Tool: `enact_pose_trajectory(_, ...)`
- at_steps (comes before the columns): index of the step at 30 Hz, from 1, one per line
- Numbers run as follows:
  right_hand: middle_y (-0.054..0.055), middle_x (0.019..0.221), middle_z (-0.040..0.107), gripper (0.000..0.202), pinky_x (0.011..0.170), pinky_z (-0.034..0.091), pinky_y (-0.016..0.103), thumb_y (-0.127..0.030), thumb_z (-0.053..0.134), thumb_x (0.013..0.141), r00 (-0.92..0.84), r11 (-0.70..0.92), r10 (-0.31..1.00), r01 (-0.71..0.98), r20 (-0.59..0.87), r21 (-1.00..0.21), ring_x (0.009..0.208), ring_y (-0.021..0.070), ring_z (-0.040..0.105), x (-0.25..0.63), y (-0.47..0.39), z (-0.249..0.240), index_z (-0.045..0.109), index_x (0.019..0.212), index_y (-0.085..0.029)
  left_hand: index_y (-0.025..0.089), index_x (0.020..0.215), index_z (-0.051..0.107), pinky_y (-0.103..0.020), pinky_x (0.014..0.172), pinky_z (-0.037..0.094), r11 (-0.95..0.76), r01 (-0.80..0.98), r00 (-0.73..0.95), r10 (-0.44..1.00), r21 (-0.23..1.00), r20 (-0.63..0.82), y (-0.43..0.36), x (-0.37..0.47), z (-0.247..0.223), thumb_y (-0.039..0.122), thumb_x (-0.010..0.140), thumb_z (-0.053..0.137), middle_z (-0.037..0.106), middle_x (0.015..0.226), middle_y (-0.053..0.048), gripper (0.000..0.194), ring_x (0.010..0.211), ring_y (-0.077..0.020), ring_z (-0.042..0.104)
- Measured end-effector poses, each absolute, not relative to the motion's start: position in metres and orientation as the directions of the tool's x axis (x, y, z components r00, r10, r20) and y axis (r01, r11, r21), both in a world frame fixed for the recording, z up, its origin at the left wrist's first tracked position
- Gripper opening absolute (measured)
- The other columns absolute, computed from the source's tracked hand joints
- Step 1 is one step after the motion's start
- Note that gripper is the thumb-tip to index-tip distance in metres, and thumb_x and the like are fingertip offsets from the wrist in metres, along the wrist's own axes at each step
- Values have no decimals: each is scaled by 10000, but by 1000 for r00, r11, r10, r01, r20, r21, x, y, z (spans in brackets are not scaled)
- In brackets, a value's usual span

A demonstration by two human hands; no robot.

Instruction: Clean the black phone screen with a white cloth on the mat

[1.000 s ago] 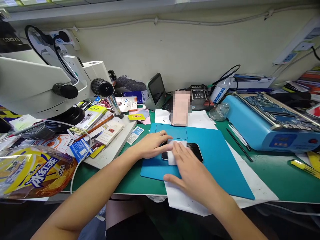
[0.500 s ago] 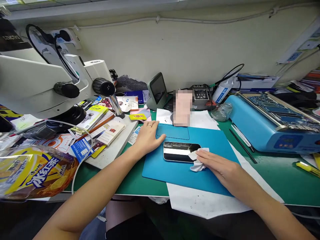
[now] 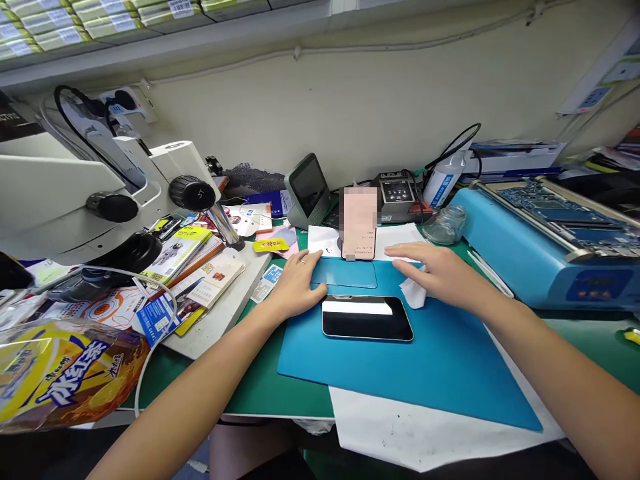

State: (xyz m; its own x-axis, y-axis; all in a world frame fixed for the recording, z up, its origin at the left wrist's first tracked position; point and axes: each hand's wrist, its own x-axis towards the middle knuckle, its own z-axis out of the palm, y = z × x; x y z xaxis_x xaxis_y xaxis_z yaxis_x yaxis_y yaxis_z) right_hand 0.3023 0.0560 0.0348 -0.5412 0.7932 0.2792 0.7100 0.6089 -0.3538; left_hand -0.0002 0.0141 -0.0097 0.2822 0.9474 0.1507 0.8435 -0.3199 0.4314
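A smartphone (image 3: 367, 320) lies face up across the blue mat (image 3: 425, 367), its dark screen reflecting a white band. Beside its upper left corner, my left hand (image 3: 300, 283) rests at the mat's edge, fingers spread and holding nothing. Its fingertips are close to a clear rectangular pane with a dark outline (image 3: 345, 273), like a screen protector. My right hand (image 3: 440, 273) is above the mat, right of the phone, index finger and thumb stretched out. A crumpled white tissue (image 3: 414, 293) shows under its palm, apparently held by the lower fingers, which are hidden.
Behind the mat stands an upright phone with a blurred pink screen (image 3: 359, 223). A glass jar (image 3: 445, 225) and a blue machine bearing circuit boards (image 3: 540, 247) are on the right. At left are a microscope (image 3: 165, 180), booklets (image 3: 215, 280) and a drink bottle (image 3: 65, 373).
My right hand has lifted the tissue off the phone's right end and moved up and away, its index finger and thumb spreading. The left hand stays at the mat's edge. The view has shifted slightly.
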Motion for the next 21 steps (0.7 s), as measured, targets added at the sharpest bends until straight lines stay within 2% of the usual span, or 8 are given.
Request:
enact_pose_trajectory(5, 66, 1199, 762, 414, 858, 607, 443, -464, 473, 973, -428, 535, 845, 676, 321, -507, 1116, 293, 699, 291, 59, 22, 775, 1153, -245, 164, 1491, 417, -542, 1197, 332, -354, 847, 307, 935, 397, 179, 14, -4, -7, 376, 899, 613, 504, 1496, -151, 659, 1391, -339, 423)
enact_pose_trajectory(8, 57, 1176, 770, 396, 835, 607, 410, -457, 487, 972, -410, 512, 859, 655, 308, -556, 1099, 279, 704, 294, 55, 16, 781, 1118, -238, 187, 1482, 424, -569, 1228, 266, -374, 852, 338, 927, 368, 161, 13, -6, -4, 408, 947, 598, 523, 1478, -149, 605, 1384, -326, 450)
enact_pose_trajectory(10, 60, 1154, 777, 392, 868, 596, 422, -449, 486, 974, -416, 519, 854, 653, 311, -552, 1075, 276, 711, 295, 54, 14, 783, 1103, -229, 201, 1484, 422, -575, 1241, 234, -414, 852, 387, 910, 321, 147, 13, -8, -3, 399, 983, 570, 533, 1477, -143, 558, 1393, -316, 458)
enact_pose_trajectory(15, 67, 1168, 772, 399, 916, 580, 462, -450, 479, 980, -451, 542, 839, 656, 303, -526, 1067, 282, 712, 293, 55, 12, 768, 1158, -238, 221, 1479, 439, -486, 1136, 423, -504, 838, 482, 864, 211, 146, 14, -11, -2, 399, 1031, 499, 549, 1460, -143, 487, 1340, -306, 519)
enact_pose_trajectory(21, 86, 1199, 759, 422, 889, 585, 448, -488, 509, 966, -459, 547, 836, 666, 301, -506, 1070, 289, 706, 293, 52, 10, 749, 1194, -227, 225, 1508, 406, -463, 1133, 427, -503, 841, 486, 864, 200, 130, 10, -12, 2, 400, 1058, 439, 577, 1439, -135, 484, 1339, -288, 532)
